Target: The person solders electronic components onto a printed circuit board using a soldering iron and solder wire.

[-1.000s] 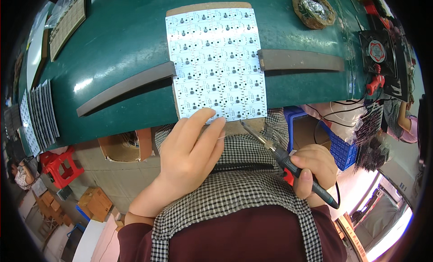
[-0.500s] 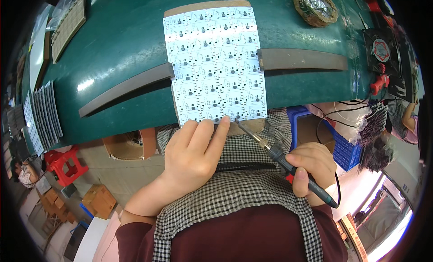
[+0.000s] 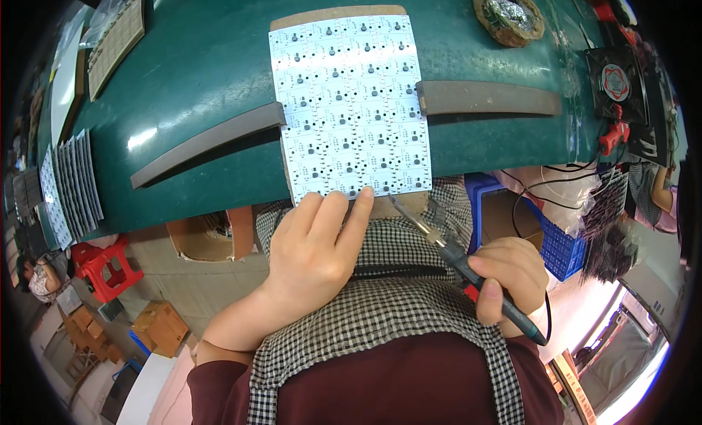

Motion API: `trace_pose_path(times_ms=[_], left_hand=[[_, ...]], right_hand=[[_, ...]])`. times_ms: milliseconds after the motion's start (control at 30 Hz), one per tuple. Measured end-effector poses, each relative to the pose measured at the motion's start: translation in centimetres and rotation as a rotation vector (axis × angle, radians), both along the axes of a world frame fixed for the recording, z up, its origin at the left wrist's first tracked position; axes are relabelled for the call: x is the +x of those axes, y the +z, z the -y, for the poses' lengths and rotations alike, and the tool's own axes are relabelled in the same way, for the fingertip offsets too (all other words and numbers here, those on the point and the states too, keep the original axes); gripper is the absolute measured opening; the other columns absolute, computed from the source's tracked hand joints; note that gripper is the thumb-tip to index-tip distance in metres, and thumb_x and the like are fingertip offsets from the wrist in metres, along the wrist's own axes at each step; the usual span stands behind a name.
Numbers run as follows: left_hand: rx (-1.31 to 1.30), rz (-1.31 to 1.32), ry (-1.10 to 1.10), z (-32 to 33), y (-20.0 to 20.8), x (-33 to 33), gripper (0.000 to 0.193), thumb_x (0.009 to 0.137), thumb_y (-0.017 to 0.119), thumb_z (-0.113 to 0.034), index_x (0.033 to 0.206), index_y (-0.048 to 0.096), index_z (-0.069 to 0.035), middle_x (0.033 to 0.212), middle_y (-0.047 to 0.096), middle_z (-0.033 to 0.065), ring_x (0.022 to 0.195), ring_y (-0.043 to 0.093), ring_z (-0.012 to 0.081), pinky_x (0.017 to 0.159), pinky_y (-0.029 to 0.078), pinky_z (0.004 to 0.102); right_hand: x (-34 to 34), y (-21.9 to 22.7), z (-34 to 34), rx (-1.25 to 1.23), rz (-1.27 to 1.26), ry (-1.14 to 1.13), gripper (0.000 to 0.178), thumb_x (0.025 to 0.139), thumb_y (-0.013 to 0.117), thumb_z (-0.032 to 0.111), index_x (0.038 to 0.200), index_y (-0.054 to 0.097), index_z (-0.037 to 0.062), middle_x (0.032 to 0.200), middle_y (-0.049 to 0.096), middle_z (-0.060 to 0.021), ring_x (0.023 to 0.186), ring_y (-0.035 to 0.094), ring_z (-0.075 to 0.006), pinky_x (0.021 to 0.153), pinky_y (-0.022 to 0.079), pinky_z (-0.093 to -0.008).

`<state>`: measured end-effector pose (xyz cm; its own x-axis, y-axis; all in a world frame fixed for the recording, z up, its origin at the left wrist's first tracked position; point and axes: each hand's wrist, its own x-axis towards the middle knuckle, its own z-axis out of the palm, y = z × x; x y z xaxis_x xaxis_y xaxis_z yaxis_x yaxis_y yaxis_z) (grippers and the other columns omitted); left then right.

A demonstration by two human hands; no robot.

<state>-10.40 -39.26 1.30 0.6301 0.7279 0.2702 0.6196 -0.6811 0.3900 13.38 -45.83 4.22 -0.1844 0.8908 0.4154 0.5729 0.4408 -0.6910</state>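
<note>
A white circuit board panel (image 3: 349,107) lies on a brown backing board (image 3: 336,16) at the table's near edge. Rows of small dark components dot the panel. My left hand (image 3: 311,242) rests its fingertips on the panel's near edge, the index finger stretched forward and apart from the others; the thumb is hidden. In my right hand (image 3: 508,279) is a soldering iron (image 3: 457,257), gripped by its dark handle. Its metal tip points up and left, close to the near edge, right of my left index finger. Whether the tip touches the panel I cannot tell.
Two dark bars (image 3: 208,143) (image 3: 490,98) flank the panel. A round holder with crumpled silvery material (image 3: 510,14) sits at the far right, near a black fan (image 3: 616,83). Stacked panels (image 3: 73,187) stand at the left. A blue crate (image 3: 563,242) is below the table.
The soldering iron's tip has shifted slightly right along the panel's near edge. My left hand keeps its place on that edge.
</note>
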Motion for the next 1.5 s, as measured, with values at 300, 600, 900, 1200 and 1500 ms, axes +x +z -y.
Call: trace_pose_path(times_ms=[300, 600, 900, 1200, 1500], left_hand=[[-0.074, 0.046, 0.023, -0.1, 0.1, -0.2, 0.044, 0.065, 0.068, 0.009, 0.109, 0.067, 0.002, 0.08, 0.051, 0.0071, 0.065, 0.051, 0.0206, 0.055, 0.044, 0.0315], [-0.524, 0.473, -0.021, -0.5, 1.6, -1.3, 0.023, 0.066, 0.073, 0.007, 0.084, 0.062, -0.002, 0.086, 0.06, 0.0097, 0.073, 0.059, 0.0233, 0.06, 0.046, 0.0321], [-0.141, 0.34, 0.081, -1.2, -0.3, 0.7, 0.02, 0.065, 0.07, 0.006, 0.084, 0.066, 0.001, 0.092, 0.066, 0.01, 0.064, 0.053, 0.0208, 0.055, 0.044, 0.0295], [-0.064, 0.258, 0.043, -1.1, -0.8, 0.7, 0.025, 0.063, 0.069, 0.007, 0.087, 0.066, 0.004, 0.101, 0.068, 0.0121, 0.065, 0.052, 0.021, 0.057, 0.046, 0.0306], [-0.035, 0.17, 0.001, -1.5, -0.1, 0.9, 0.025, 0.059, 0.065, -0.001, 0.083, 0.064, 0.004, 0.102, 0.064, 0.0133, 0.069, 0.054, 0.0196, 0.057, 0.047, 0.0286]], right_hand=[[0.2, -0.5, 0.4, -0.005, -0.106, -0.074, 0.018, 0.076, 0.059, 0.013, 0.081, 0.068, -0.0015, 0.063, 0.064, -0.0107, 0.052, 0.062, -0.0233, 0.049, 0.051, -0.0323], [0.7, -1.0, 1.5, -0.054, -0.178, -0.131, 0.021, 0.085, 0.056, 0.021, 0.082, 0.065, 0.0019, 0.066, 0.065, -0.01, 0.054, 0.062, -0.0248, 0.056, 0.05, -0.0349], [0.8, -0.7, 0.0, -0.111, -0.199, -0.109, 0.022, 0.086, 0.057, 0.023, 0.081, 0.065, 0.0027, 0.066, 0.065, -0.0099, 0.053, 0.061, -0.0244, 0.054, 0.049, -0.034], [0.9, -1.0, -0.5, -0.119, -0.145, -0.053, 0.02, 0.083, 0.059, 0.02, 0.083, 0.067, 0.0023, 0.066, 0.065, -0.0103, 0.053, 0.062, -0.0237, 0.049, 0.048, -0.0319], [0.7, -1.1, -1.0, -0.127, -0.158, -0.039, 0.016, 0.08, 0.062, 0.016, 0.081, 0.068, 0.0017, 0.066, 0.066, -0.0095, 0.053, 0.063, -0.0231, 0.05, 0.05, -0.0318]])
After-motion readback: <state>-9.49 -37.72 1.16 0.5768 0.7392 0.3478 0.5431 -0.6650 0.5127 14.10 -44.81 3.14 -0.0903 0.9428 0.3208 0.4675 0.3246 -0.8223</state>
